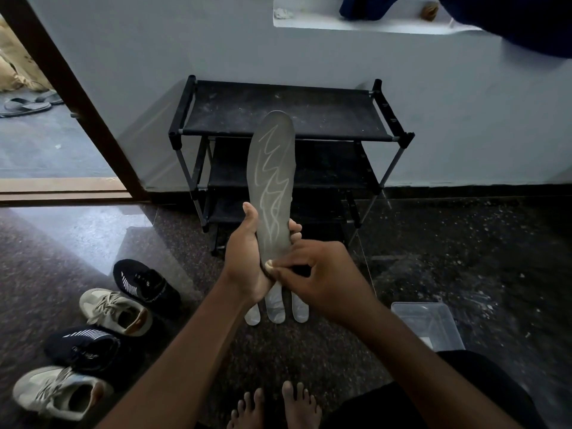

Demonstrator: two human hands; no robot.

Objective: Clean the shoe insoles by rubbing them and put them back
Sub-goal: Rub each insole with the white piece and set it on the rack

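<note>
A speckled dark floor [464,258] fills the lower half of the frame, meeting a pale wall [123,57] across the top. Against that wall, at center, stands a black three-tier shoe rack [325,113], its shelves dusty. At upper left a doorway [46,144] opens onto another floor where a pair of sandals [24,106] lies.

Four shoes sit at lower left: two black knit ones [145,284] [83,346] alternating with two beige sneakers [116,311] [58,393]. A clear plastic box [430,323] rests at lower right, beside the person's dark-clothed leg; bare toes show at the bottom edge.

In the middle of the frame a grey insole [272,181] with a pale zigzag pattern is held upright in front of the rack, toe end up. The left hand [244,258] wraps its lower part, thumb along the left edge and fingertips curling round the right edge, a closed grip on the insole. The right hand [322,280] has its grip pinched, thumb and fingers pressed on the heel end of the insole.

Below the hands, three pale insoles [275,308] lie side by side on the floor, partly hidden by the wrists.
</note>
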